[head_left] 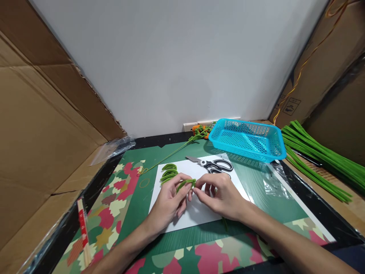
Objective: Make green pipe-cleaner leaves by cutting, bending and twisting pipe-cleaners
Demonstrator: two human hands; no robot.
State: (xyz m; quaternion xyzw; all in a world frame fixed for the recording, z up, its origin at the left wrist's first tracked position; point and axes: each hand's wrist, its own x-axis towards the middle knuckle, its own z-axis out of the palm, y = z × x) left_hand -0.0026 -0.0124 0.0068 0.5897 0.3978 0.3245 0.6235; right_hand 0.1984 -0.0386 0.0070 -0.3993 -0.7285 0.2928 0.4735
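Note:
My left hand [173, 196] pinches a bent green pipe cleaner [186, 183] between thumb and fingers, above a sheet of white paper [196, 219]. From the other side, the thumb and forefinger of my right hand [219, 194] close on the tip of the same piece. Just beyond my left hand lie several curved green pipe cleaner loops [169, 173] on the paper. Scissors with black and grey handles [212, 164] rest at the paper's far edge, partly behind my right hand. A bit of green stem [225, 223] shows below my right wrist.
A blue perforated basket [247, 140] stands at the back right. Left of it lies a pipe cleaner flower [201, 131] with orange parts and a long green stem. Long green pipe cleaners [325, 156] are bundled far right. Chopsticks in a red wrapper [83, 228] lie left; cardboard flanks both sides.

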